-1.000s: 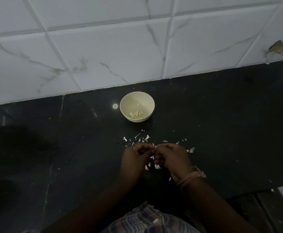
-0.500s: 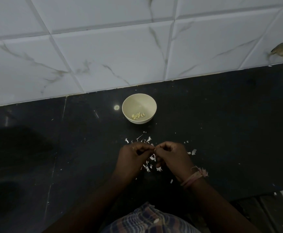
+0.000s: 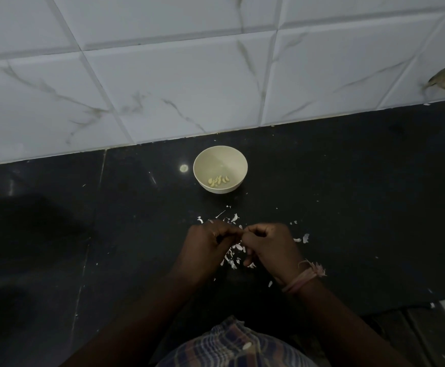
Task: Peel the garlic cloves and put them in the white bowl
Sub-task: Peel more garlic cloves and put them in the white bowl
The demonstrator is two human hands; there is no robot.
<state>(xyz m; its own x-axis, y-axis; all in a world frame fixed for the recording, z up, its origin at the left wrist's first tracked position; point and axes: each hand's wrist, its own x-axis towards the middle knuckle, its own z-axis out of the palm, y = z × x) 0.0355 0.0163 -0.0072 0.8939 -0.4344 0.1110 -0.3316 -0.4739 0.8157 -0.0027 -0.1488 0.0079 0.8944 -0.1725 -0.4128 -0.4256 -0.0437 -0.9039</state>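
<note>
Mid-peel — my left hand [image 3: 207,243] and right hand [image 3: 269,245] pinch one garlic clove [image 3: 241,233]; next, drop it in far white bowl [image 3: 238,160].

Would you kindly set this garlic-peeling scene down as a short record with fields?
surface: dark countertop against a white tiled wall
bowl: white bowl, upright, beyond the hands
bowl contents: a few peeled cloves
left hand: left hand, fingers curled, meeting the right
right hand: right hand, fingers curled; thread band at the wrist
held item: pinched between both hands, too hidden to identify
debris: skin scraps around and under the hands
</note>
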